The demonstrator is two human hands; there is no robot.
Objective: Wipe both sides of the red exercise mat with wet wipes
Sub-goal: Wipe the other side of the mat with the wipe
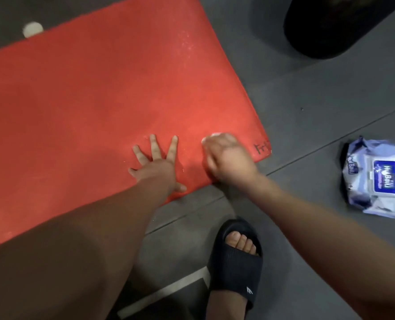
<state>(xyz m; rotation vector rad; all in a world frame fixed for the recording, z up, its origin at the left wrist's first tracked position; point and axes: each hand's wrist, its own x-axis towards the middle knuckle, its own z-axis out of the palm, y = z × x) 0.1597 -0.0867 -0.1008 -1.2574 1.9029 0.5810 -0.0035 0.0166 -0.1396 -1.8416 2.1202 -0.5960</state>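
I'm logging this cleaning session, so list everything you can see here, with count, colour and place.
exercise mat: one, red, flat on the floor, left and middle
marking: one, black, on the mat's near right corner
wet wipe: one, white, on the mat near that corner, mostly covered
wipes pack: one, blue and white, on the floor right of the mat
floor: grey, all around
round object: one, black, top right, cut off
spots: two, white, top left on the floor
sandal: one, black, on the foot, bottom middle
left hand: one, fingers spread, flat on the mat
right hand: one, curled over the wet wipe
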